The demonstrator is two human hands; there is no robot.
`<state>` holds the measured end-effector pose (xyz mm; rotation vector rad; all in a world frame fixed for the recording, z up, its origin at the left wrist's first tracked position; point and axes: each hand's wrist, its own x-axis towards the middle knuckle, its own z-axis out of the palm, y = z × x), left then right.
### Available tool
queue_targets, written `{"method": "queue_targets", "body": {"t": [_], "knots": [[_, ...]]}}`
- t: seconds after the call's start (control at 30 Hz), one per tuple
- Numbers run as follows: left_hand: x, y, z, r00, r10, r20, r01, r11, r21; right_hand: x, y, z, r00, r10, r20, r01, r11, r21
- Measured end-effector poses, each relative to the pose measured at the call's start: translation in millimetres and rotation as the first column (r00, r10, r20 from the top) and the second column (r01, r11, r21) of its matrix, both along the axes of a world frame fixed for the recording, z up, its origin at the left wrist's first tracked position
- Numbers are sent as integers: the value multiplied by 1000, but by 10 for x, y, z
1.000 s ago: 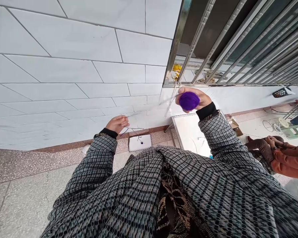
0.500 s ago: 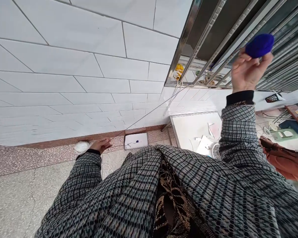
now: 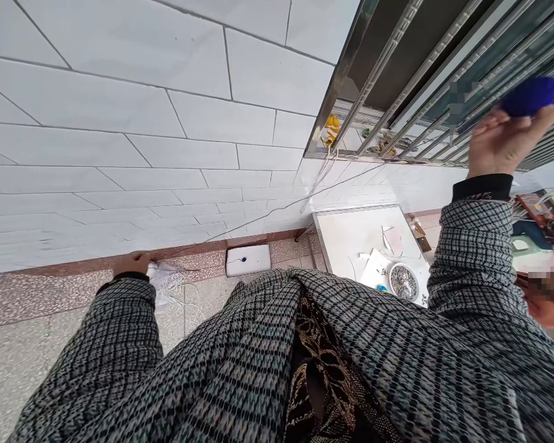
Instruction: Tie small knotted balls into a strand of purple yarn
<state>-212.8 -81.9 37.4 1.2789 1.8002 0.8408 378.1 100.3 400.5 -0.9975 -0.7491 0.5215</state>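
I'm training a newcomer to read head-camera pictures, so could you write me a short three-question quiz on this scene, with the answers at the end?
1. Multiple choice: what does the person's right hand hold?
A) a pair of scissors
B) a purple-blue ball
C) a folded newspaper

2. True or false: the person's left hand appears higher in the picture than the right hand.

3. Fill in: the round white bowl stands on the white ____.

Key:
1. B
2. False; the left hand appears lower.
3. table
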Motion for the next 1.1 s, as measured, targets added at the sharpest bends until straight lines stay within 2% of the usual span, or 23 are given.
{"method": "queue_targets", "body": {"t": [0.03, 0.07, 0.1, 0.13, 0.2, 0.23, 0.3, 0.33, 0.37, 0.43, 0.47, 0.5, 0.53, 0.6, 0.7, 0.8, 0.87, 0.93, 1.0, 1.07, 1.1], "knots": [[77, 128, -2, 999, -47, -22, 48, 998, 50, -152, -44, -10, 983, 179, 48, -176, 983, -57], [167, 285, -15, 997, -71, -17, 72, 994, 80, -315, -87, -33, 933, 355, 56, -348, 932, -101], [272, 467, -29, 996, -92, -3, 92, 991, 97, -479, -125, -75, 875, 481, 53, -465, 867, -179], [391, 664, -32, 993, -114, 7, 113, 987, 114, -640, -157, -136, 779, 625, 53, -589, 759, -278], [682, 1056, 38, 991, -135, 25, 129, 980, 151, -942, -201, -320, 573, 818, 57, -734, 542, -409], [854, 1224, 128, 990, -134, 37, 125, 975, 182, -1082, -213, -438, 449, 893, 36, -794, 417, -442], [1232, 1449, 419, 978, -178, 107, 139, 943, 303, -1343, -224, -703, 234, 972, -33, -850, 188, -492], [1424, 1499, 604, 940, -246, 238, 124, 892, 434, -1462, -225, -836, 154, 986, -56, -855, 105, -508], [1606, 1510, 797, 871, -343, 350, 118, 840, 530, -1569, -223, -962, 100, 992, -75, -853, 47, -519], [1900, 1453, 1137, 715, -507, 481, 129, 773, 621, -1736, -212, -1168, 48, 989, -139, -831, -38, -555], [1999, 1405, 1256, 657, -550, 515, 143, 762, 632, -1789, -200, -1243, 43, 985, -167, -827, -59, -559], [2064, 1357, 1329, 636, -561, 529, 157, 766, 624, -1817, -183, -1296, 49, 981, -188, -829, -65, -555], [2095, 1317, 1357, 636, -549, 542, 154, 779, 607, -1823, -161, -1328, 62, 978, -201, -839, -58, -541], [2079, 1273, 1295, 674, -478, 563, 112, 820, 561, -1772, -105, -1335, 106, 972, -208, -867, -12, -499], [1946, 1278, 1016, 708, -383, 594, 54, 867, 495, -1603, -16, -1226, 187, 956, -226, -902, 76, -425], [1761, 1274, 635, 741, -296, 603, 40, 915, 401, -1421, 55, -1073, 265, 935, -235, -932, 186, -313], [1618, 1247, 366, 791, -200, 578, 29, 956, 291, -1349, 80, -1033, 285, 936, -206, -932, 220, -289], [1478, 1230, 136, 858, -132, 496, 70, 987, 142, -1356, 80, -1085, 255, 953, -165, -923, 189, -335], [1374, 1253, 13, 917, -167, 362, 163, 986, 40, -1449, 59, -1216, 189, 972, -141, -909, 119, -399], [1348, 1323, 43, 940, -230, 251, 225, 973, 49, -1604, 29, -1381, 129, 981, -147, -895, 51, -443], [1371, 1368, 118, 937, -254, 239, 234, 966, 109, -1691, 14, -1460, 102, 982, -157, -887, 18, -461]]}}
